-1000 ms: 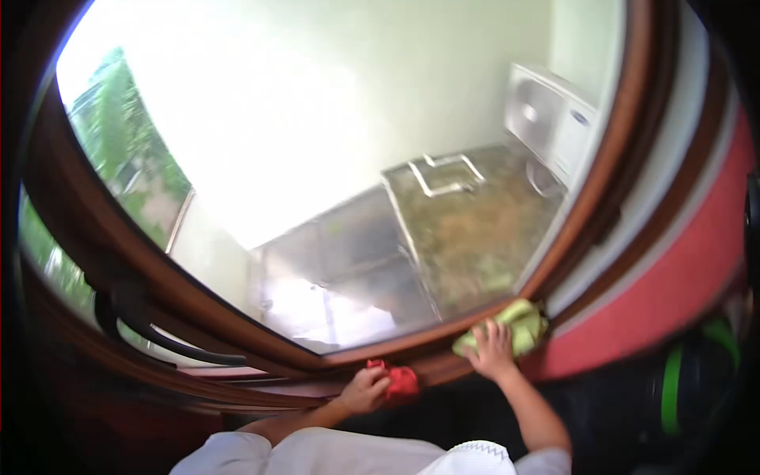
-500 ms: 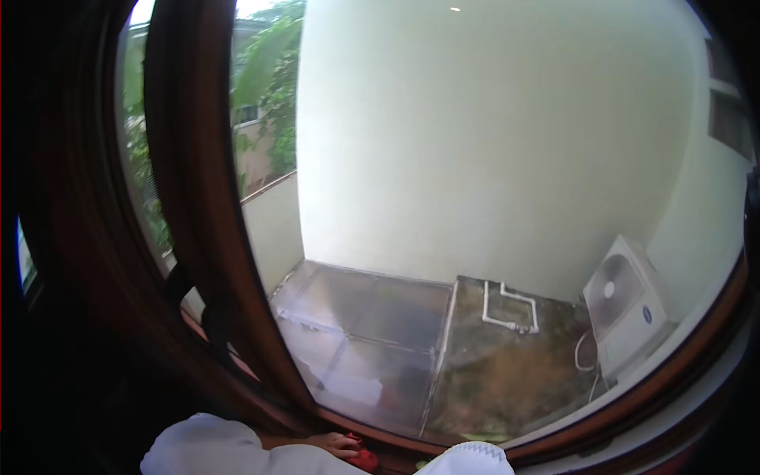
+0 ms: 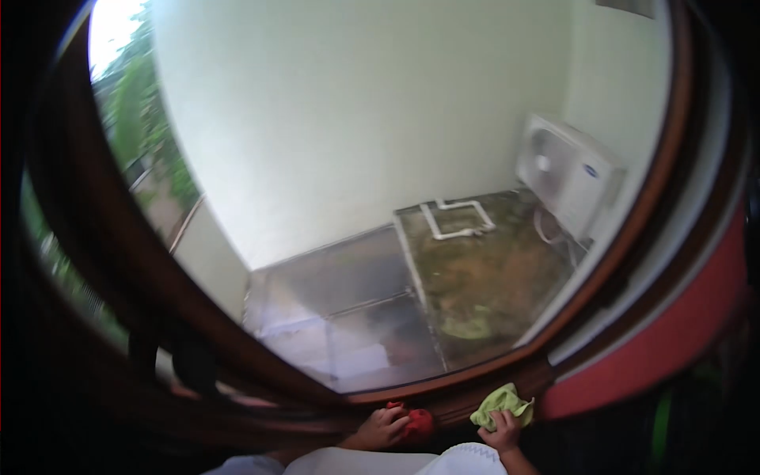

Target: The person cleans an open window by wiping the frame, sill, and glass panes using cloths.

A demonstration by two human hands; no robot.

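My left hand (image 3: 381,429) is closed on a red cloth (image 3: 415,423), which bunches out past the fingers at the wooden window sill (image 3: 455,404). To the right, my right hand (image 3: 502,431) grips a yellow-green cloth (image 3: 503,405) with bent fingers, near the lower right part of the window frame. The cloth spreads above the fingertips. Above both hands is the large window pane, with a faint greenish and a reddish reflection low in it.
A window handle (image 3: 194,368) sits on the dark frame at lower left. A red wall (image 3: 657,340) lies right of the frame. Beyond the glass are an outdoor air-conditioning unit (image 3: 570,178), white pipes (image 3: 459,234) and green plants (image 3: 134,111).
The view swung up and left, then back down and right. Both hands now show lower than a second ago, still with their cloths; the right hand was out of sight half a second ago.
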